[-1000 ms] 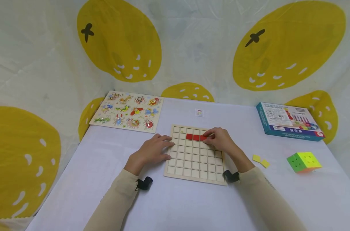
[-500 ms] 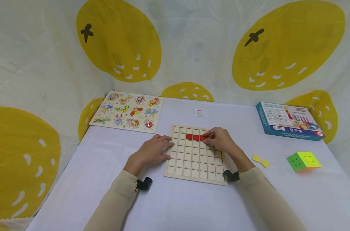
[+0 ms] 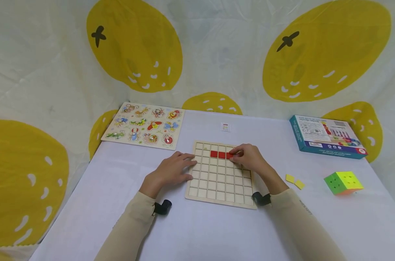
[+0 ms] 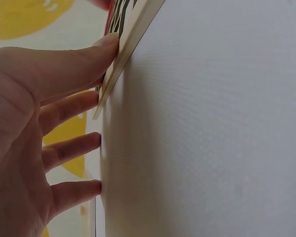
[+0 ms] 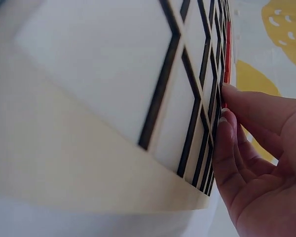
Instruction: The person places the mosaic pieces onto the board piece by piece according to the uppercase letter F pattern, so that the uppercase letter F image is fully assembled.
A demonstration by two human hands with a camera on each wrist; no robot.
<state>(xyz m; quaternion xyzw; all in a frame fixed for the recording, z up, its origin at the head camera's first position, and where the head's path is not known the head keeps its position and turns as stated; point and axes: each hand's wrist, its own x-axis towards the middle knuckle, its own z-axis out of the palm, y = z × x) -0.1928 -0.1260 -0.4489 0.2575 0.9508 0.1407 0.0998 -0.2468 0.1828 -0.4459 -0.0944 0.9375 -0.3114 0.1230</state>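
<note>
A square wooden grid board lies flat on the white table. Near its far side, a short row of red tiles fills adjoining cells. My right hand pinches the red tile at the row's right end with thumb and fingertips; the hand covers part of it. In the right wrist view, those fingertips are low against the grid, beside the red row. My left hand is spread along the board's left edge. Its thumb touches the wooden rim in the left wrist view, while other fingers reach the table.
A small printed card lies beyond the board. Two yellow tiles and a puzzle cube are to the right, with a teal game box behind. At the back left lies an insect peg puzzle. Patterned fabric hangs behind.
</note>
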